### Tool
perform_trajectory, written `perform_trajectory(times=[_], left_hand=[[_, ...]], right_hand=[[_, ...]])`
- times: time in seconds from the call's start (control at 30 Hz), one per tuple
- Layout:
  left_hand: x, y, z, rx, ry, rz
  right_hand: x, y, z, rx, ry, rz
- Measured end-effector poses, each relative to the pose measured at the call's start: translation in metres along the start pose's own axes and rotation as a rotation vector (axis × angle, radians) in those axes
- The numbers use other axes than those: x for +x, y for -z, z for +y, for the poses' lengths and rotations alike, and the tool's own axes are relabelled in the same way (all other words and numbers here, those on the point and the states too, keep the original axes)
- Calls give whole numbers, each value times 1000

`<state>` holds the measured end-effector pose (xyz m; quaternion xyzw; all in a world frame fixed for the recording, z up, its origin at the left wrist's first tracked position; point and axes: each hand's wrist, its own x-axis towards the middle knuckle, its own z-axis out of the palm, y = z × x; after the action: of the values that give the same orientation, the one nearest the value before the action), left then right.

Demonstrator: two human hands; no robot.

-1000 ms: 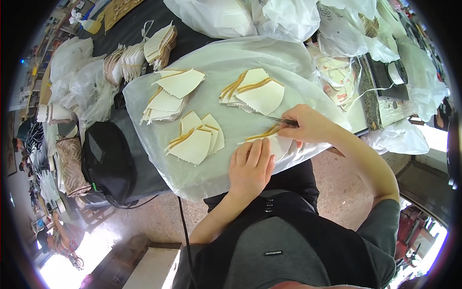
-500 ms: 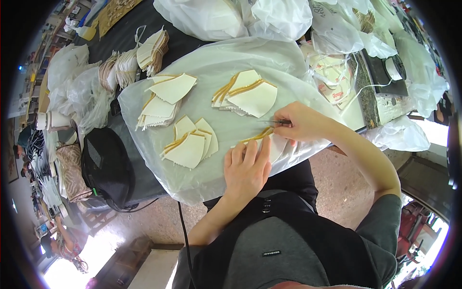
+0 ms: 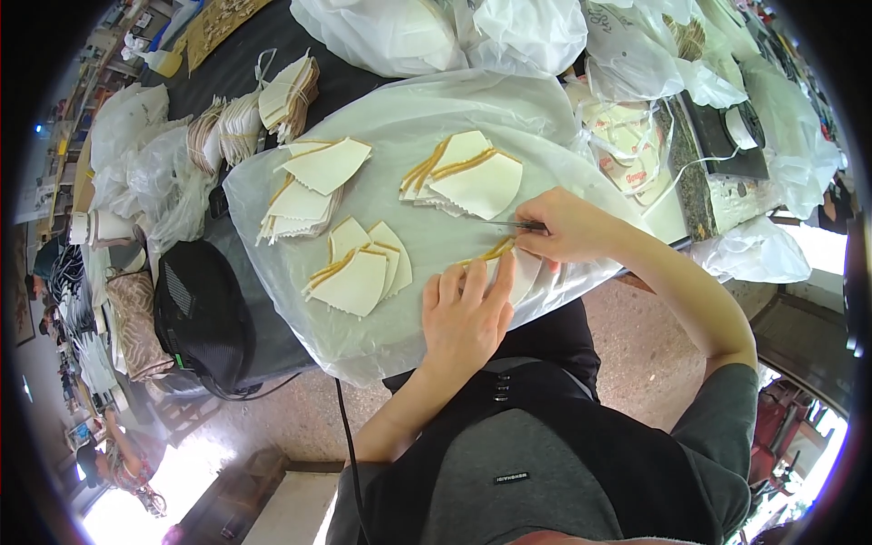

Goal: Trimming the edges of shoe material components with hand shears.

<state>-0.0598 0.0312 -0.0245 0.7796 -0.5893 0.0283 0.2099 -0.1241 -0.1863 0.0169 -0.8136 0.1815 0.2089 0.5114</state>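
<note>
Left hand [image 3: 461,322] lies flat on cream panels [image 3: 525,277]; right hand [image 3: 565,229], at its two o'clock, grips a slim metal tool [image 3: 530,225]. Panels appear light, pliable; hold clear of brown edges [image 3: 500,248].

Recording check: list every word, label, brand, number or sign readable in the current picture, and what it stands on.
Small dark label on the grey garment: pale lettering, not copied out here.
Pale sheets at the upper right: red print, partly covered, not copied out.
Clear plastic bag at the top: dark marks, too unclear to read.
Pale cut pieces and thin tool: no lettering visible.
</note>
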Motion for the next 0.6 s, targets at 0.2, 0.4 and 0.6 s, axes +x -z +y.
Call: perform_trajectory(times=[0.2, 0.4, 0.6], left_hand=[[-1, -1, 0, 37, -15, 19], [-7, -7, 2, 56, 6, 40], [-7, -12, 3, 87, 8, 95]], right_hand=[[-1, -12, 14, -378, 166, 224], [-50, -39, -6, -370, 188, 805], [-57, -83, 16, -423, 6, 729]])
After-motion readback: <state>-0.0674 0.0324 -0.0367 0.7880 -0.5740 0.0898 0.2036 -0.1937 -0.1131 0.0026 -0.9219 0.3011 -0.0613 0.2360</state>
